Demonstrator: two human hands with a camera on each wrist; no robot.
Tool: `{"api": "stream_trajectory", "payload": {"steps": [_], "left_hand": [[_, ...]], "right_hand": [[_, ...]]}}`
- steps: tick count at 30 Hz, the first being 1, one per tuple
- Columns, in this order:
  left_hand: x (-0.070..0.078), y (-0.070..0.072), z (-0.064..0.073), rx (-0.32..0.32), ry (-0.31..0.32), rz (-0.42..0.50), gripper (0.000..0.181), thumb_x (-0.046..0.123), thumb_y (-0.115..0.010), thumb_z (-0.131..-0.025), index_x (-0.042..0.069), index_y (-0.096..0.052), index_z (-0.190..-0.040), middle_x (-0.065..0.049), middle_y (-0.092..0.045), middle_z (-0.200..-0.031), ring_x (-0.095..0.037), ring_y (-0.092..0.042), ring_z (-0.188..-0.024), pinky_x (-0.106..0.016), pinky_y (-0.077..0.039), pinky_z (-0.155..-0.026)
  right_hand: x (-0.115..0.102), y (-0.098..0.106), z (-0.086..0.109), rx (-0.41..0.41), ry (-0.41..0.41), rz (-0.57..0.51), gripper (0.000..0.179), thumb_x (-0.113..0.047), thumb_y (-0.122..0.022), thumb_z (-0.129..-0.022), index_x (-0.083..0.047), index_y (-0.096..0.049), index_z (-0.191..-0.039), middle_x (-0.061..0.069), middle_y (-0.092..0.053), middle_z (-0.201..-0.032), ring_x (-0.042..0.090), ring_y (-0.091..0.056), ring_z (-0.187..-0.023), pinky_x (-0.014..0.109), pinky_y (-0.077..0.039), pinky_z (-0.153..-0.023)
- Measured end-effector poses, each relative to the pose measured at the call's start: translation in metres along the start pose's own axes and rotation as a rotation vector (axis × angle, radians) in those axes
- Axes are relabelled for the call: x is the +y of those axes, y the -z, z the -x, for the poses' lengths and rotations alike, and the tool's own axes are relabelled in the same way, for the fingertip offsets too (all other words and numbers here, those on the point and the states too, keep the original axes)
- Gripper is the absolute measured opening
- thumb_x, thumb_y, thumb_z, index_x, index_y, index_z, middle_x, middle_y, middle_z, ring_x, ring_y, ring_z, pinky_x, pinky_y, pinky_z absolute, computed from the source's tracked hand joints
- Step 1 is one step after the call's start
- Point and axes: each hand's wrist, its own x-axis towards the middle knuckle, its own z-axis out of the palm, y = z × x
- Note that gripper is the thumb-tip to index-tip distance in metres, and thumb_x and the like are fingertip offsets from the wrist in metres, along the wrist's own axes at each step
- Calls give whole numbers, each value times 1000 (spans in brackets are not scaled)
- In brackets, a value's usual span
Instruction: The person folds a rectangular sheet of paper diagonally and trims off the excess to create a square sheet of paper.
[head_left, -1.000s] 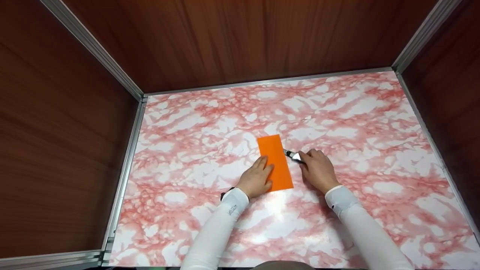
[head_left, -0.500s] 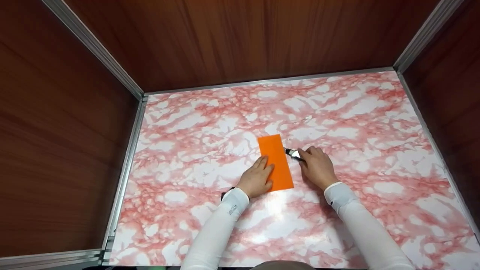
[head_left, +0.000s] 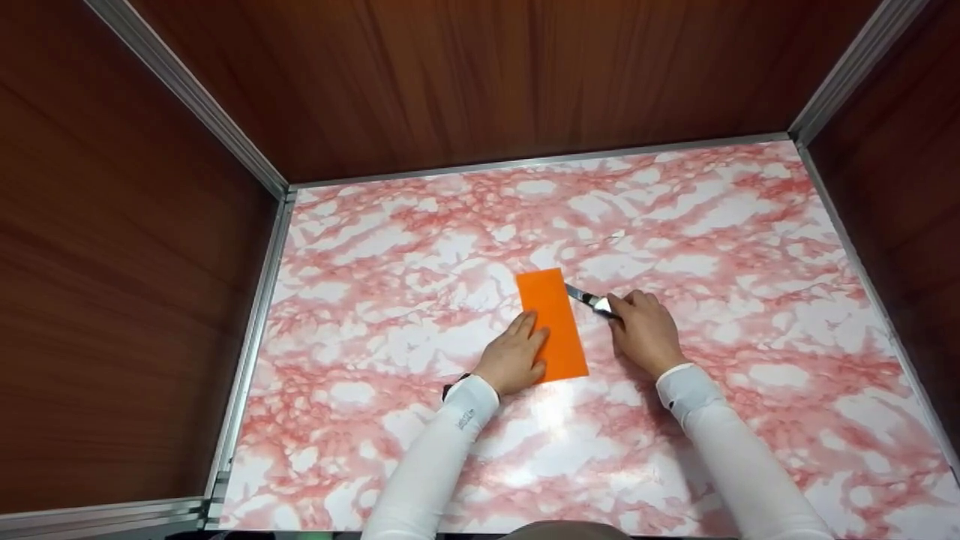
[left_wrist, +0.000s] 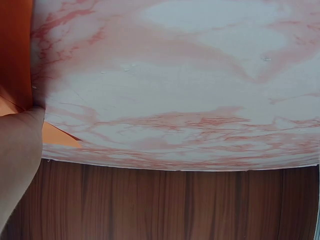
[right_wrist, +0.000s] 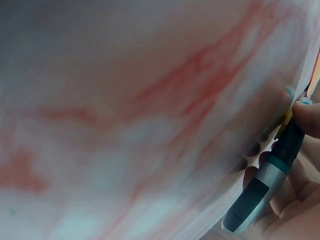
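Note:
An orange sheet of paper (head_left: 566,349) lies upright on the marbled table, and in the left wrist view the folded paper (left_wrist: 15,50) shows loose layers. My left hand (head_left: 514,356) rests flat on its left part, fingers spread and pressing it down. On the other side, my right hand (head_left: 646,330) grips a utility knife (head_left: 602,304), its blade pointing left with the tip right at the paper's right edge, near the top corner. The right wrist view shows the black and grey knife handle (right_wrist: 262,187) lying across the curled fingers.
The red-and-white marbled tabletop (head_left: 360,315) is bordered by metal rails. Dark wooden panels stand at the back (head_left: 480,82), left (head_left: 127,262) and right. A small pale scrap (head_left: 617,235) shows beyond the paper.
My right hand has shifted slightly right and away from me. More of the knife blade shows, its tip now higher along the paper's edge. The left hand and paper barely moved.

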Motion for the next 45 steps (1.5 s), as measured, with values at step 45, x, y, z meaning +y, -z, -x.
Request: {"api": "stream_trajectory", "payload": {"steps": [45], "left_hand": [[1, 1, -1, -58, 8, -2, 60, 38, -47, -96, 16, -39, -150, -12, -19, -159, -24, -9, -147, -29, -11, -116]], "right_hand": [[-4, -7, -15, 10, 4, 17, 43, -14, -72, -87, -8, -64, -128, 11, -55, -94, 33, -51, -86, 49, -43, -71]]}}
